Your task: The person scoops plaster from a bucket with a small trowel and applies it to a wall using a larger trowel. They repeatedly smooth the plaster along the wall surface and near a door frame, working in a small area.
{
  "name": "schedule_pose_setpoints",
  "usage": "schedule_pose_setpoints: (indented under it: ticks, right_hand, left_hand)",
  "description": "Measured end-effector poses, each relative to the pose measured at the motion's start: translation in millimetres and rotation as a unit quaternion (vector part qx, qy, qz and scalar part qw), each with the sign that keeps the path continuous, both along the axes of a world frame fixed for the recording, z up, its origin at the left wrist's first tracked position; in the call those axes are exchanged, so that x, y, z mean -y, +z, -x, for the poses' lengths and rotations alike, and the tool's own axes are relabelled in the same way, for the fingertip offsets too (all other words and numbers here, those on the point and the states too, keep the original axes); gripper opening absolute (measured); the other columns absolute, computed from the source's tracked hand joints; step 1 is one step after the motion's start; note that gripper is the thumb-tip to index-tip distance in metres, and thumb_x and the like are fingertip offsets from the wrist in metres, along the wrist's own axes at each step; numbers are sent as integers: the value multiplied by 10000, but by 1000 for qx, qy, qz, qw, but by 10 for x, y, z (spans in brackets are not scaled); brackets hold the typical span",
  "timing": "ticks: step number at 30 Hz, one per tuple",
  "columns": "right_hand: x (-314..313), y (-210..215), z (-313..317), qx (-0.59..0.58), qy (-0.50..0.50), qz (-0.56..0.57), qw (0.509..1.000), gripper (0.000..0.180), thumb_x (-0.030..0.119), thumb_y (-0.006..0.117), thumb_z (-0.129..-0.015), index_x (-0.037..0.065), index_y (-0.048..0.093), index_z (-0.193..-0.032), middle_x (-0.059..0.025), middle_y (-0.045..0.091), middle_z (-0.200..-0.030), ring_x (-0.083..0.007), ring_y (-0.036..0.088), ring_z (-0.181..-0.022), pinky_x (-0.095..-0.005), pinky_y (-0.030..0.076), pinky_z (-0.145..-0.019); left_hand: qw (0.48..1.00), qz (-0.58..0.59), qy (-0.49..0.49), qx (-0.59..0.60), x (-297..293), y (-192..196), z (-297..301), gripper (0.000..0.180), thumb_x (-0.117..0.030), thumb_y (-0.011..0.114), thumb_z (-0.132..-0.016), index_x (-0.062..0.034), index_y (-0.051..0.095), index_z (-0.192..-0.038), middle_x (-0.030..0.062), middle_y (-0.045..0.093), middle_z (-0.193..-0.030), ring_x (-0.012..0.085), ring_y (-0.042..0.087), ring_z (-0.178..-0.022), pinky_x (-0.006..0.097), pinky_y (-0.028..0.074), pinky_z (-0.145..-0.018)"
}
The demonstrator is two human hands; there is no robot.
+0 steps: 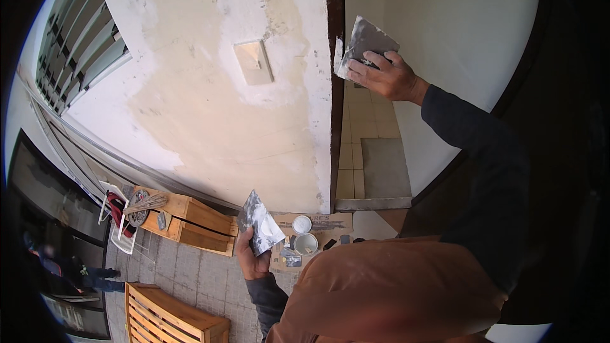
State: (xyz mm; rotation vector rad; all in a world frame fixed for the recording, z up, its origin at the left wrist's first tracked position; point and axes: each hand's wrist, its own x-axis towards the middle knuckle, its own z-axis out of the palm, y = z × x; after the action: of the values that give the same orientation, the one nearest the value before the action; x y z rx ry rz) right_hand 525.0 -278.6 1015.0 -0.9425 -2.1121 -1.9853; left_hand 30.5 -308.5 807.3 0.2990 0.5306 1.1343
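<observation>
My right hand (393,79) is raised and closed on a flat metal putty blade (372,41). White putty coats the blade's left edge, which is at the dark door frame (334,6), beside a white patch; whether it touches cannot be told. Lower down, my left hand (254,260) grips a second metal putty blade (256,216), its face smeared with white putty. The wall (197,108) left of the frame is cream with white patches and carries a light switch (254,63).
Below, a cardboard sheet (340,221) bears a white-filled tub (302,223), a second tub (305,245) and small blades. Wooden boxes (206,225) and a slatted wooden bench (162,317) stand at lower left. A person (76,270) is at far left. A doorway opens onto floor tiles (375,111).
</observation>
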Motion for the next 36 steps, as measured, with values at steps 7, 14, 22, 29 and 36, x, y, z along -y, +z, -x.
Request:
schedule_pose_setpoints:
  ticks: [7,14,22,29,36]
  right_hand:
    - [0,-75,220,-9,-31,-6,999,304,187,593,-912,193,717,-1189,44,646,-1279,-197,581,-1116,-379,379,-911]
    - [534,-183,880,-378,137,234,885,430,-28,640,-822,154,728,-1202,-15,681,-1257,-241,618,-1075,-383,469,-907]
    - [975,-446,1671,-441,263,287,809,580,-61,577,-784,183,710,-1294,-68,675,-1272,-292,627,-1094,-430,505,-996]
    - [1034,-554,1100,-412,137,277,857,547,-69,570,-825,159,695,-1306,-63,680,-1252,-302,624,-1114,-421,490,-1012]
    - [1087,-354,754,-741,331,420,406,325,-16,613,-967,81,700,-1265,-137,711,-1184,-303,689,-1056,-366,549,-926]
  left_hand:
    - [999,-24,-32,8,-5,-36,-71,365,-62,591,-945,47,565,-1292,162,676,-1241,308,671,-1140,452,532,-1014]
    - [998,-37,-39,31,-105,373,-435,357,-98,591,-970,41,563,-1298,163,677,-1250,301,684,-1120,465,541,-1017]
    - [991,-57,-105,64,-317,1136,-1219,277,-86,585,-988,47,565,-1231,160,730,-1076,250,756,-882,322,652,-679]
    - [978,-76,-154,120,-498,1158,-1168,330,-63,572,-977,53,543,-1285,185,706,-1175,265,754,-933,318,640,-677]
    - [964,-244,-96,-49,-625,1873,-1315,422,-88,554,-974,64,498,-1364,183,670,-1244,282,711,-1072,396,600,-935]
